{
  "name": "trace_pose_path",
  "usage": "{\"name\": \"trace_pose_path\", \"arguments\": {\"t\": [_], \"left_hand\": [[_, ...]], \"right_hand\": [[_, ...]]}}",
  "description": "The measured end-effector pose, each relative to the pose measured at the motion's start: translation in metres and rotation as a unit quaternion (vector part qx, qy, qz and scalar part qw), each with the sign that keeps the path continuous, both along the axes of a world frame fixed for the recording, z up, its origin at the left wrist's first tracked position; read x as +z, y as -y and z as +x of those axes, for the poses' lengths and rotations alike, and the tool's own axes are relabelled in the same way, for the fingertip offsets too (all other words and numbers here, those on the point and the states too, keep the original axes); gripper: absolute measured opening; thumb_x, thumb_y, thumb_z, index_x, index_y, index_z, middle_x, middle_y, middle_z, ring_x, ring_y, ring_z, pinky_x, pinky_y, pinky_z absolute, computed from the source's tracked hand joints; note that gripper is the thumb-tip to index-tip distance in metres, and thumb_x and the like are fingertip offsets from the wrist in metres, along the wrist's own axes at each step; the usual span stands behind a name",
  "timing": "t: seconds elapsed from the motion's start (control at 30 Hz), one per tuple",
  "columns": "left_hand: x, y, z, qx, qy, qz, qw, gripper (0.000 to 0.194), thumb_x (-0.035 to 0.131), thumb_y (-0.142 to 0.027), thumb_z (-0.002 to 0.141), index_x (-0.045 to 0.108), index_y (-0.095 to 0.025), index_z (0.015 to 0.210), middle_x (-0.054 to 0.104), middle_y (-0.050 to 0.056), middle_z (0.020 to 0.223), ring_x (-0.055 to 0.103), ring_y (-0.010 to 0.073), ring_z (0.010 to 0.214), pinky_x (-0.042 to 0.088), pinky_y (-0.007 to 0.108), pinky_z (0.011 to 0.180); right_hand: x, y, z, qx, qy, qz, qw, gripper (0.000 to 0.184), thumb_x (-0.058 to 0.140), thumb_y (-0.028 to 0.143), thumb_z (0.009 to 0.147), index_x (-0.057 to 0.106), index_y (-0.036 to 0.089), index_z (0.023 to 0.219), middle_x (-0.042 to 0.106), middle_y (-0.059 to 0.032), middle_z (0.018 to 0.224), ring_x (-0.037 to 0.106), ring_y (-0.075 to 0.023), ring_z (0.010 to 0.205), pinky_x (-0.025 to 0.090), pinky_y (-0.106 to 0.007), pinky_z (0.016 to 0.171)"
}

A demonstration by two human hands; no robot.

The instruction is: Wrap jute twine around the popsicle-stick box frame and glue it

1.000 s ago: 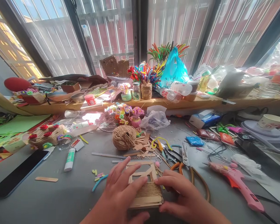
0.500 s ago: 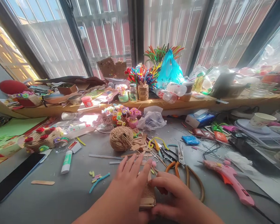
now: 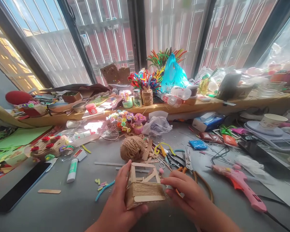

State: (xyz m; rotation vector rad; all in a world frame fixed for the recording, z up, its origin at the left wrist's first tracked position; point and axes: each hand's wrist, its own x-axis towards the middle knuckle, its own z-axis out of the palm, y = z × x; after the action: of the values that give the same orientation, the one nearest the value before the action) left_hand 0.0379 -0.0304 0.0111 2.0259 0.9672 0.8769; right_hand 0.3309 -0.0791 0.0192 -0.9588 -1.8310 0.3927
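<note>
My left hand [image 3: 117,199] grips a small craft-stick box [image 3: 147,190] by its left side and lower edge. Twine is wound in rows around the box's walls, and bare sticks form an open frame at its top. At the box's right edge is my right hand [image 3: 187,196], its fingers curled and pinched together; what sits between the fingertips is too small to make out. A ball of twine [image 3: 132,147] lies just beyond the box. Beside it are loose craft sticks [image 3: 148,149], and a pink pom-pom [image 3: 161,171] shows near my right fingertips.
Scissors and pliers [image 3: 188,159] lie behind my right hand. A pink glue gun [image 3: 241,183] with its cord is at right. On the left are a phone [image 3: 21,187], a glue stick [image 3: 72,170] and a single craft stick [image 3: 49,191]. A cluttered ledge [image 3: 125,111] runs along the window.
The box has been raised and tilted, so its twine-wrapped side and stick frame now show. My left hand has moved from over it to its left side; my right hand has shifted slightly right.
</note>
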Motion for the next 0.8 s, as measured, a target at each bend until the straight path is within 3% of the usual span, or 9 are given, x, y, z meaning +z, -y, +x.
{"name": "trace_pose_path", "arguments": {"t": [0.1,0.2,0.3,0.4,0.53,0.67,0.8], "left_hand": [[-0.021,0.002,-0.003,-0.050,0.094,-0.041,0.994,0.109,0.061,-0.082,0.101,0.001,-0.036,0.180,0.036,0.017,0.182,0.048,0.0449,0.161,0.050,0.064,0.123],[-0.032,0.002,-0.004,-0.079,0.111,-0.020,0.990,0.109,0.065,-0.079,0.101,0.000,-0.038,0.178,0.031,0.018,0.184,0.042,0.0451,0.164,0.044,0.068,0.126],[-0.028,0.005,-0.002,-0.084,0.138,-0.033,0.986,0.094,0.069,-0.076,0.101,0.014,-0.039,0.169,0.031,0.020,0.183,0.040,0.0442,0.166,0.048,0.068,0.122],[-0.016,0.009,0.003,-0.092,0.179,-0.056,0.978,0.069,0.070,-0.072,0.103,0.028,-0.041,0.149,0.033,0.019,0.180,0.050,0.0415,0.160,0.055,0.063,0.116],[-0.007,0.013,0.005,-0.079,0.181,-0.058,0.979,0.058,0.067,-0.075,0.104,0.033,-0.038,0.132,0.032,0.018,0.178,0.052,0.0393,0.159,0.055,0.061,0.115],[-0.010,0.016,0.004,-0.048,0.172,-0.064,0.982,0.056,0.068,-0.077,0.102,0.035,-0.036,0.122,0.029,0.017,0.180,0.048,0.0403,0.161,0.056,0.061,0.113],[-0.011,0.017,0.004,-0.039,0.168,-0.055,0.983,0.060,0.072,-0.079,0.097,0.038,-0.034,0.117,0.032,0.016,0.178,0.051,0.0409,0.160,0.056,0.060,0.113]], "right_hand": [[0.001,-0.001,0.001,0.000,0.001,-0.011,1.000,0.024,0.062,0.039,0.114,0.078,0.028,0.127,0.074,-0.0063,0.096,0.073,-0.0219,0.081,0.062,-0.029,0.076],[-0.003,-0.001,0.001,-0.001,-0.012,-0.026,1.000,0.032,0.068,0.054,0.110,0.080,0.029,0.125,0.072,-0.0054,0.093,0.072,-0.0219,0.077,0.063,-0.029,0.072],[-0.010,0.001,-0.001,-0.008,-0.035,-0.034,0.999,0.057,0.073,0.077,0.096,0.081,0.030,0.126,0.074,-0.0077,0.102,0.077,-0.0260,0.086,0.066,-0.031,0.078],[-0.016,0.004,-0.004,-0.031,-0.038,-0.029,0.998,0.075,0.077,0.091,0.079,0.083,0.031,0.123,0.076,-0.0096,0.110,0.080,-0.0311,0.096,0.067,-0.032,0.080],[-0.016,0.005,-0.009,-0.034,-0.031,-0.018,0.999,0.059,0.082,0.081,0.086,0.083,0.032,0.118,0.075,-0.0060,0.098,0.078,-0.0263,0.081,0.065,-0.029,0.071],[-0.008,0.004,-0.012,-0.013,-0.024,-0.003,1.000,0.037,0.085,0.060,0.095,0.081,0.031,0.118,0.072,-0.0021,0.086,0.074,-0.0224,0.071,0.064,-0.028,0.070],[-0.005,0.002,-0.013,-0.007,-0.036,0.004,0.999,0.038,0.082,0.063,0.097,0.080,0.031,0.117,0.072,-0.0019,0.085,0.074,-0.0224,0.071,0.062,-0.027,0.065]]}}
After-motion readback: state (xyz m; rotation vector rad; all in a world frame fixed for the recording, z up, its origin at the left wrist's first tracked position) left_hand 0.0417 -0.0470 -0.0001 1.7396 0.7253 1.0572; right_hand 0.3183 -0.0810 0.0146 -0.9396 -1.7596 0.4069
